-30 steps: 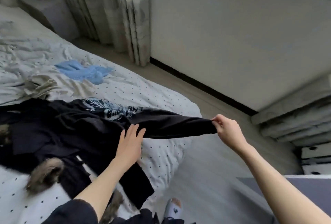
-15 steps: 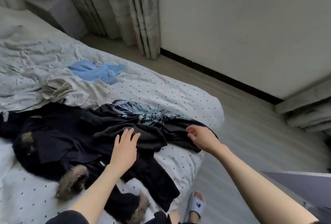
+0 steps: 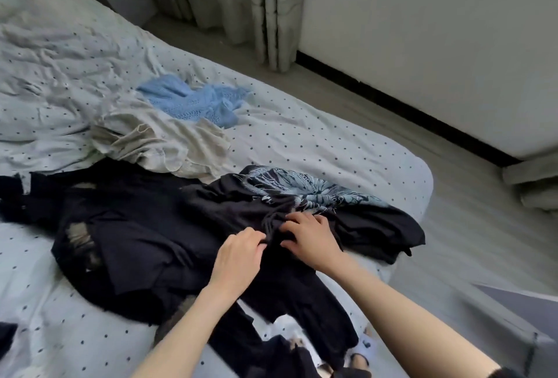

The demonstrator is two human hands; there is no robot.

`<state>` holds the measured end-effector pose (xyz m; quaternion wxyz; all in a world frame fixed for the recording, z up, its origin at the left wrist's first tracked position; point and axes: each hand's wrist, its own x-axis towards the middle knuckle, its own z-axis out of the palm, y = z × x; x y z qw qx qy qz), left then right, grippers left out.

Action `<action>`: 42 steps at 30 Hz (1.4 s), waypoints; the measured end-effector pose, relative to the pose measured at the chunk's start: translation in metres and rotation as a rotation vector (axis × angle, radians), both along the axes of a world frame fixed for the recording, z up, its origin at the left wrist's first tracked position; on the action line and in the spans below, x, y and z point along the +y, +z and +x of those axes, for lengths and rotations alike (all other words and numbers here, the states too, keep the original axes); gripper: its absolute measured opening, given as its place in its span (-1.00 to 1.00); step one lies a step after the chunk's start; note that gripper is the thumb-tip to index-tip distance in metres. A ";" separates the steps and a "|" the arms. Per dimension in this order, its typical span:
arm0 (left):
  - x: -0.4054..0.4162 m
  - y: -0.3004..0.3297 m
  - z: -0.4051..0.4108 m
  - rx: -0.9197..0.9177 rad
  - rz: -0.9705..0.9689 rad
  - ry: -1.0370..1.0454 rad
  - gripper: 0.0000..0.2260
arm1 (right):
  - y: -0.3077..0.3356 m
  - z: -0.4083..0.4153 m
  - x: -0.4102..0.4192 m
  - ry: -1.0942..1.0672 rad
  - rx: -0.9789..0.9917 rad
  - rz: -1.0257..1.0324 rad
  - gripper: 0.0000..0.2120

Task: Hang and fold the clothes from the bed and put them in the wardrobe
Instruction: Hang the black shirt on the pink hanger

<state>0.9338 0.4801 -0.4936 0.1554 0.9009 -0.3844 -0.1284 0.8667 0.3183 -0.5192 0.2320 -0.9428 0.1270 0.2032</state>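
My left hand (image 3: 240,252) and right hand (image 3: 311,237) both pinch the black garment (image 3: 169,244). One blue garment (image 3: 193,99) and one beige garment (image 3: 160,142) lie behind; bare floor (image 3: 471,244) flanks the bed (image 3: 347,148) edge.

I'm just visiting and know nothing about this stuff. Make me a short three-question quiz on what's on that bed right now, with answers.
1. True or false: both hands are on the black garment.
2. Which piece lies farthest from the person? A) the blue knit top B) the beige garment C) the black garment
3. Fill in: the sheet on the bed is pale with small dark ____.

Key
1. True: the left hand and the right hand both gather its cloth.
2. A
3. dots
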 end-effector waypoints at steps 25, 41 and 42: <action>0.031 -0.013 0.049 -0.073 0.276 0.043 -0.83 | -0.009 -0.017 0.039 0.121 0.200 -0.192 -0.46; -0.177 0.130 -0.052 0.360 -0.121 -0.437 -0.88 | 0.108 -0.140 -0.085 -0.849 -0.515 0.535 -0.91; -0.190 0.138 -0.066 0.362 -0.135 -0.474 -0.88 | 0.116 -0.157 -0.095 -0.886 -0.542 0.538 -0.92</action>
